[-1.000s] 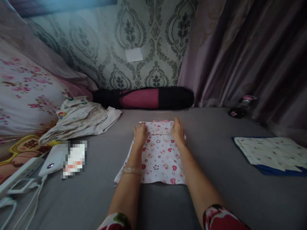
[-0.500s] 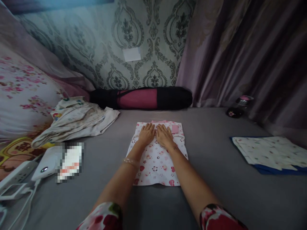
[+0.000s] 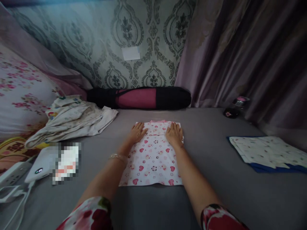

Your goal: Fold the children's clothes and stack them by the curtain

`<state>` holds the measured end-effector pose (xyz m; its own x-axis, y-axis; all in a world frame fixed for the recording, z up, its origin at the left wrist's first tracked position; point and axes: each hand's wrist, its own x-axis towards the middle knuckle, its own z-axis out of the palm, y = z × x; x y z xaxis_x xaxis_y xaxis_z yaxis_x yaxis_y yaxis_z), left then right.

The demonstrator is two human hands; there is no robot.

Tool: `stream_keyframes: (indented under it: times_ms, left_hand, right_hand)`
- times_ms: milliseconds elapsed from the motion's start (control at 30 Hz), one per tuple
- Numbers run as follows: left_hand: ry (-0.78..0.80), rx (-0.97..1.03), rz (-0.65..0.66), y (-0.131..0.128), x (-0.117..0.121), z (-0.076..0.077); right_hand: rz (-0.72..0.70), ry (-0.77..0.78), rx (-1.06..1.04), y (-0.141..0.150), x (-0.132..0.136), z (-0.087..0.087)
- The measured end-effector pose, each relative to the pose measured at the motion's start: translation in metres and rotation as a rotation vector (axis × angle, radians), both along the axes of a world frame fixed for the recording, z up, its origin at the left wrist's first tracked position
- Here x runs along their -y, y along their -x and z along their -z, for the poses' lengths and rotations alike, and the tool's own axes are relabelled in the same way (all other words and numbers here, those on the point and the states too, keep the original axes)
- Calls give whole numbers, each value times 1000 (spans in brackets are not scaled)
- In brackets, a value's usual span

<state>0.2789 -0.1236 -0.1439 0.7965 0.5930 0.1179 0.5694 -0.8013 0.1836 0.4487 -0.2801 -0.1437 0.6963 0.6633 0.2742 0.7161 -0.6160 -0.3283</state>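
Note:
A white child's garment (image 3: 153, 156), printed with red hearts and small flowers, lies spread on the grey sheet in front of me. Its far end is folded over in a band, and pink trim shows along the far edge. My left hand (image 3: 138, 132) lies flat with fingers apart on the garment's far left corner. On the far right corner, my right hand (image 3: 174, 133) rests palm down, its fingers stretched out. Both palms press on the cloth without gripping it. The layers underneath are hidden.
Crumpled pale clothes (image 3: 79, 119) lie at left, near a white power bank (image 3: 43, 164) and power strip (image 3: 14, 174). Folded cream cloth (image 3: 266, 151) on blue fabric lies at right. A dark bottle (image 3: 236, 108) and a black-and-pink roll bag (image 3: 136, 98) stand behind.
Both hands first moved from the far corners to the middle of the folded band, then slid outward, left and right, back to the corners. The garment stays in place.

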Motion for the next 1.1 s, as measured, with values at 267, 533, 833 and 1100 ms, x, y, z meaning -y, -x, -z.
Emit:
stream_keyframes:
  times_ms: [267, 533, 833, 1100]
  left_hand:
    - [-61, -2, -34, 2, 7, -7]
    - [-82, -79, 155, 29, 97, -20]
    - [34, -29, 181, 80, 152, -11]
    - [50, -52, 99, 121, 132, -11]
  right_hand:
    - [-41, 69, -61, -7, 7, -10]
    - [-408, 226, -71, 57, 62, -21]
    - [-544, 242, 0, 106, 118, -20]
    - [-510, 245, 61, 81, 145, -15]
